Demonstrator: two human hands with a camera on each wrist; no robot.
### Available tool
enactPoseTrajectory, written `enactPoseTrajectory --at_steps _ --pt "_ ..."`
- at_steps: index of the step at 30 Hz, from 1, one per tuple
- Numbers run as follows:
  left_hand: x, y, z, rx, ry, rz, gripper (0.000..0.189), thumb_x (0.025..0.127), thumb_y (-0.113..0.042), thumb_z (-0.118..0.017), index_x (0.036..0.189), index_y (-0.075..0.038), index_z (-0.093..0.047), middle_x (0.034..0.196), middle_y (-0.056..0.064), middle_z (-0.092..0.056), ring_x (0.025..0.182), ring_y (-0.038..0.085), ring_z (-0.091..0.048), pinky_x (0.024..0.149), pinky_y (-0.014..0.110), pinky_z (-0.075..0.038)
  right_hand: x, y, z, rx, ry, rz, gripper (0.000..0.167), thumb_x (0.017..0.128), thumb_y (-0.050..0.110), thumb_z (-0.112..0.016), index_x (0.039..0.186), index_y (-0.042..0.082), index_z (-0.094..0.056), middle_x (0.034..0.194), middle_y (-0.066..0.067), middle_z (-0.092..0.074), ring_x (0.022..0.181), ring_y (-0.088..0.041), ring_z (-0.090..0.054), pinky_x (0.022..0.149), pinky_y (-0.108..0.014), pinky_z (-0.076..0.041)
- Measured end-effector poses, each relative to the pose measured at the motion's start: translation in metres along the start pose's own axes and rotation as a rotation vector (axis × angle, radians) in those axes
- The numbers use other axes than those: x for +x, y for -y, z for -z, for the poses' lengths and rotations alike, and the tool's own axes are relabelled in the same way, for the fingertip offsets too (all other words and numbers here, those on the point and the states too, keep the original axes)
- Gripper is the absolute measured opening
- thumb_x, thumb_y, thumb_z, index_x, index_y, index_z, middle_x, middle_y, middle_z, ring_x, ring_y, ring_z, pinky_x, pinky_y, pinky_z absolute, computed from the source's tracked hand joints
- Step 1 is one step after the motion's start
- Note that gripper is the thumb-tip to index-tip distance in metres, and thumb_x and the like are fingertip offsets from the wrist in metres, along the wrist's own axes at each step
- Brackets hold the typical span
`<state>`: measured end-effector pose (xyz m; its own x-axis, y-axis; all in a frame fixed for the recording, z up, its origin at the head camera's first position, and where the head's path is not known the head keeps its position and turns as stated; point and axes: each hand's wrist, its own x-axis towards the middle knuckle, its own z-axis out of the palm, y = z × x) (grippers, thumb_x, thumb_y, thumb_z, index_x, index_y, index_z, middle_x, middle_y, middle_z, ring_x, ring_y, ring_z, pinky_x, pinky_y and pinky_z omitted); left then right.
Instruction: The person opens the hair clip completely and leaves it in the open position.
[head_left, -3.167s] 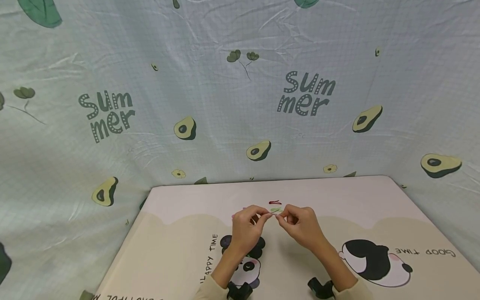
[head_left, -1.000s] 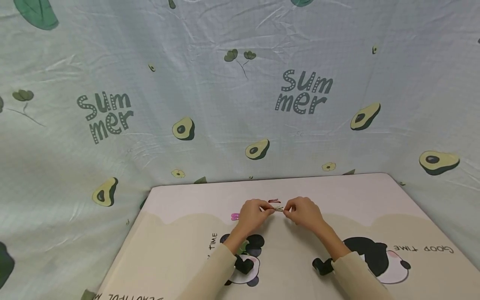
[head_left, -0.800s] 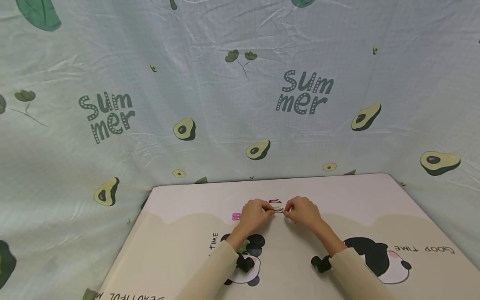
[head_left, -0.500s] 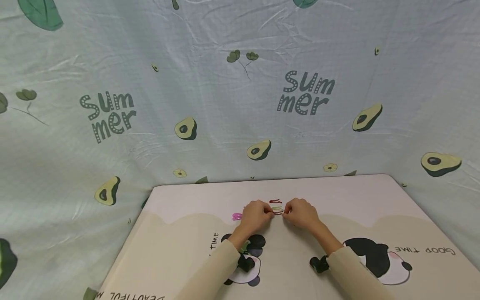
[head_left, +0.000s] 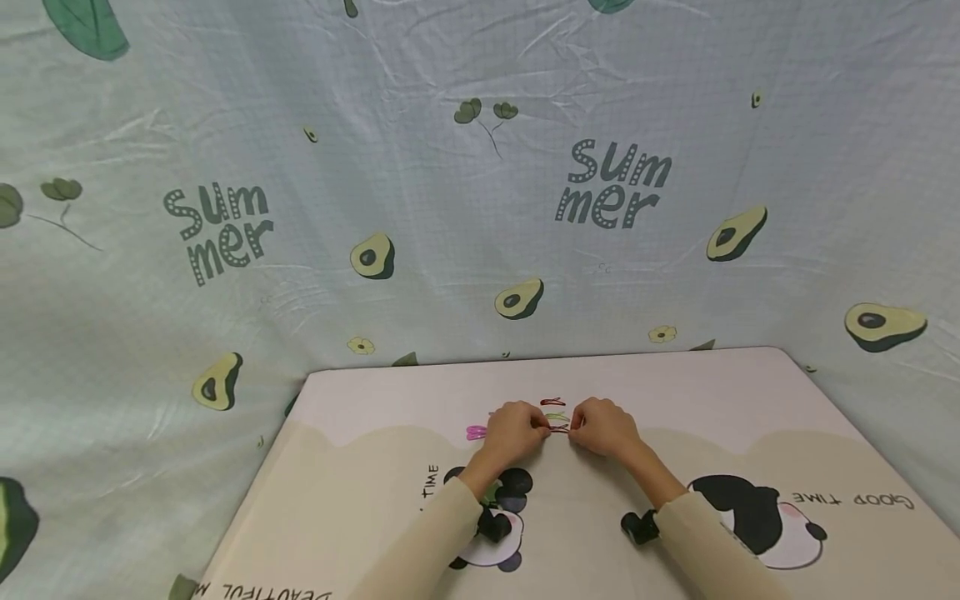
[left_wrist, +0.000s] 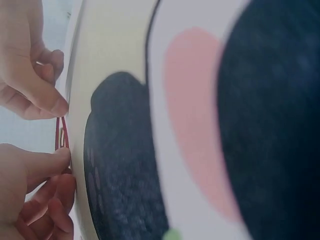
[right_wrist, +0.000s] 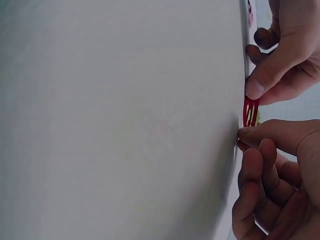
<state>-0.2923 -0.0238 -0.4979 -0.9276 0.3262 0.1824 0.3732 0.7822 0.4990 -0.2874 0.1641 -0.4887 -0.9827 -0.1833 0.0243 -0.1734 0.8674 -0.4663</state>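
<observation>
In the head view, my left hand (head_left: 516, 433) and right hand (head_left: 603, 429) face each other low over the table. Between their fingertips lies a slim red hair clip (head_left: 558, 430), each hand pinching one end of it. The right wrist view shows the red hair clip (right_wrist: 249, 112) close, with narrow slots between its bars; the left hand (right_wrist: 290, 55) is above it and the right hand (right_wrist: 280, 170) below. Just behind it on the table is a green hair clip (head_left: 557, 416). Another red hair clip (head_left: 552, 402) lies farther back. Fingertips hide the held clip's ends.
Pink hair clips (head_left: 476, 432) lie left of the left hand, partly covered by it. The table (head_left: 360, 500) has a printed cover with a panda and lettering. A patterned curtain (head_left: 435, 183) hangs behind the table's far edge.
Compared with about three seconds ago, the hands are slightly farther apart and the red clip shows between them. Over the last second both hands moved slightly toward the person, uncovering more of the green clip.
</observation>
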Motion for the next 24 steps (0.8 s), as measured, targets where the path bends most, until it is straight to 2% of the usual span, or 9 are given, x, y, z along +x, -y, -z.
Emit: enactPoseTrajectory --at_steps 9,15,20,24 --pt "0.001 0.002 0.0 -0.001 0.016 0.002 0.007 0.089 -0.02 -0.079 0.09 -0.014 -0.083 0.083 -0.004 -0.077 0.075 0.009 -0.06 0.066 0.025 -0.044 -0.001 0.0 -0.001 0.005 -0.003 -0.012 0.011 0.083 0.016 -0.078 0.073 0.015 -0.072 0.068 0.003 -0.062 0.062 -0.016 -0.054 0.052 -0.031 -0.039" --pt "0.0 0.003 0.001 -0.022 0.02 0.013 0.007 0.087 -0.019 -0.08 0.09 -0.013 -0.083 0.078 -0.005 -0.075 0.073 0.008 -0.059 0.065 0.025 -0.043 -0.002 0.001 -0.001 -0.004 -0.003 -0.008 0.011 0.083 0.016 -0.079 0.074 0.015 -0.072 0.069 0.003 -0.063 0.062 -0.016 -0.054 0.053 -0.031 -0.04" --pt "0.0 0.004 0.007 -0.039 0.015 0.019 0.009 0.087 -0.021 -0.079 0.092 -0.014 -0.082 0.077 -0.006 -0.073 0.071 0.007 -0.057 0.063 0.024 -0.042 -0.002 0.004 0.003 -0.025 -0.01 0.002 0.011 0.084 0.02 -0.08 0.077 0.014 -0.074 0.069 0.003 -0.064 0.06 -0.015 -0.054 0.051 -0.03 -0.04" --pt "0.001 0.009 0.018 -0.078 -0.029 0.017 0.011 0.09 -0.023 -0.077 0.095 -0.014 -0.082 0.081 -0.004 -0.074 0.072 0.008 -0.058 0.065 0.024 -0.043 -0.001 0.009 0.011 -0.024 -0.04 0.015 0.015 0.084 0.026 -0.082 0.083 0.012 -0.077 0.071 0.002 -0.066 0.059 -0.015 -0.054 0.05 -0.03 -0.04"
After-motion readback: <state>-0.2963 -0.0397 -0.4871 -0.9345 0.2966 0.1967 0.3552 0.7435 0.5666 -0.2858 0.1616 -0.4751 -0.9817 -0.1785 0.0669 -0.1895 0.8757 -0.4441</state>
